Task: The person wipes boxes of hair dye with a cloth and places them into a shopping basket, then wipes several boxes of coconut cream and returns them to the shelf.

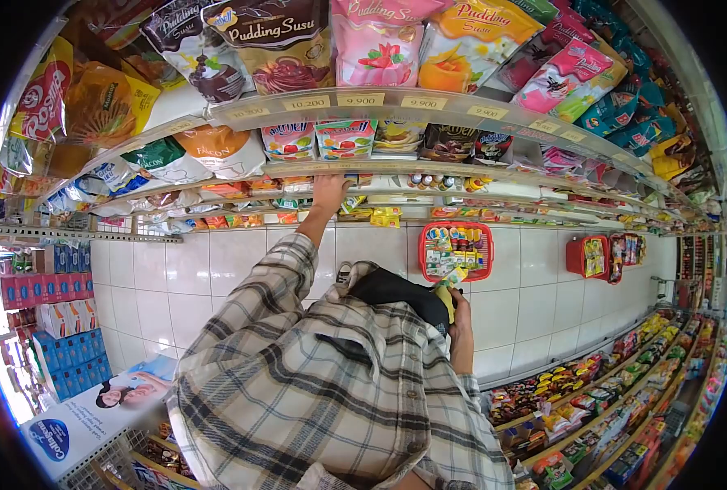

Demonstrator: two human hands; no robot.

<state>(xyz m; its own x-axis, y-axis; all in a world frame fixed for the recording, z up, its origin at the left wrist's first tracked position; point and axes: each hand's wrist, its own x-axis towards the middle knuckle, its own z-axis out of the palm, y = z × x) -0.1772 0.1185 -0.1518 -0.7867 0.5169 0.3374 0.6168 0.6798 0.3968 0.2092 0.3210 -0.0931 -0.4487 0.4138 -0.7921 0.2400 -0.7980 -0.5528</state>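
Observation:
My left hand (328, 193) reaches forward into a lower shelf, just under the shelf edge (298, 169) above it. Its thumb stands apart from the fingers, whose tips are hidden by that edge; I see nothing held in it. Small packets lie on both sides of the hand, including a yellow packet (385, 216) to its right. Close to my body, my right hand (460, 317) is closed around a yellow-green packet (453, 279) that sticks up past the fingers. Whether more packets are in that grip cannot be made out.
A red basket (422, 269) of small packaged goods stands on the tiled floor, with another red basket (576, 257) farther right. Pudding bags (380, 49) fill the upper shelf. Snack shelves (600, 392) run behind on the right; stacked boxes (73, 359) stand left.

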